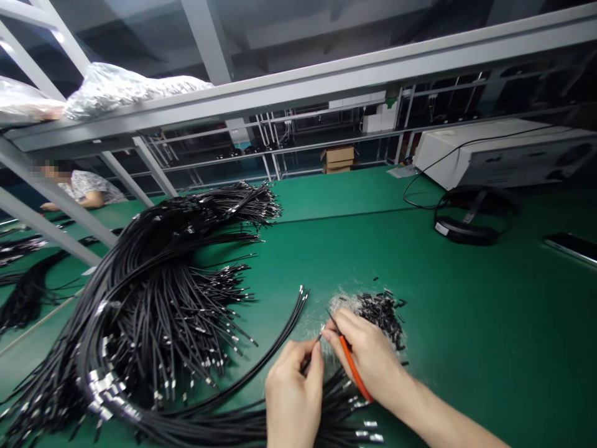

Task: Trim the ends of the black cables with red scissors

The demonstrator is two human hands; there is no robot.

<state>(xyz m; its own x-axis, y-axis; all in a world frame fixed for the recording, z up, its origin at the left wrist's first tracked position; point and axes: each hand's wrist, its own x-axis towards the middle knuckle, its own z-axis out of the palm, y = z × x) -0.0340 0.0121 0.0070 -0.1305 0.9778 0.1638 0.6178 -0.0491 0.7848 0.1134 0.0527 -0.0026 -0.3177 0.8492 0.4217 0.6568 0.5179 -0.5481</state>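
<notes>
My left hand (295, 386) is closed, pinching a thin black cable (306, 366) close to its end. Beside it, my right hand (366, 351) is shut on an orange-handled tool (354, 368) with a dark, narrow tip; its exact kind is hard to make out. The fingertips of both hands nearly meet at the cable's end. Just beyond the right hand lies a pile of short black tube pieces (382, 314) with clear stringy scraps (344, 300). A large bundle of black cables (153, 267) with light-coloured ends curves from the left and runs under my hands.
On the green tabletop (466, 323) are a black headband-like device (466, 231), a phone (571, 247) and a pale equipment box (508, 155) with a cable. A metal shelf rail (298, 90) crosses above, carrying plastic bags (125, 90). Another person (91, 186) sits at far left.
</notes>
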